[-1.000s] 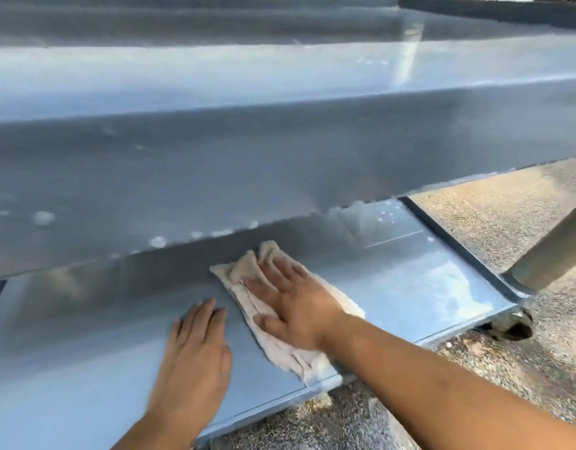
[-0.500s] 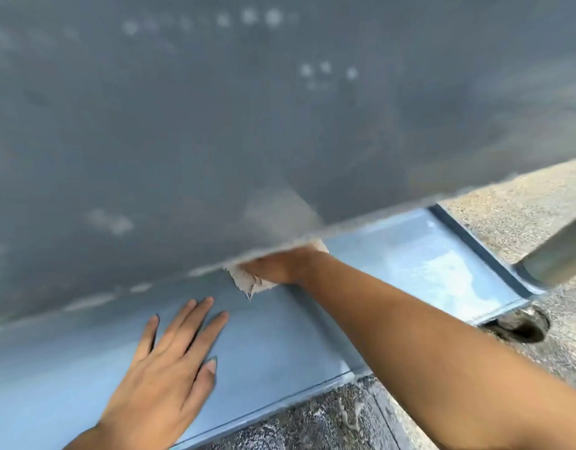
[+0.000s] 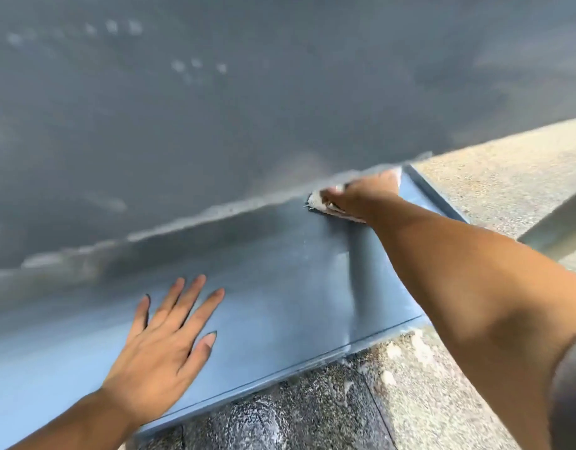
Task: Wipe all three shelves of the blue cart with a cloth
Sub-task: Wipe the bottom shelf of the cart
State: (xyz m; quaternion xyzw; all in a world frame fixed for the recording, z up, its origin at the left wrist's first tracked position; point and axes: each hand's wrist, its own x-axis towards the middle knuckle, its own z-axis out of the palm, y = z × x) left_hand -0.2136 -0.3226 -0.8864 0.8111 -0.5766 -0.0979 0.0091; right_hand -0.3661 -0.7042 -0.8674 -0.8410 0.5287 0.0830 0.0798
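The blue cart's bottom shelf (image 3: 280, 287) stretches across the lower half of the view. The shelf above it (image 3: 247, 108) fills the top as a blurred grey-blue slab and hides the back of the bottom shelf. My right hand (image 3: 361, 196) reaches far in to the shelf's back right corner and presses a pale cloth (image 3: 317, 201) against the surface; only a small edge of the cloth shows. My left hand (image 3: 163, 345) lies flat on the shelf's front part, fingers spread, holding nothing.
Speckled stone ground (image 3: 312, 417) lies in front of the cart, with pale concrete (image 3: 494, 177) to the right. A grey metal post (image 3: 559, 222) of the cart slants in at the right edge. The shelf's raised right rim (image 3: 436, 196) runs beside my right hand.
My right hand has pushed the cloth from the shelf's middle back and to the right corner, under the upper shelf. The view has dropped closer. My left hand stays flat on the shelf.
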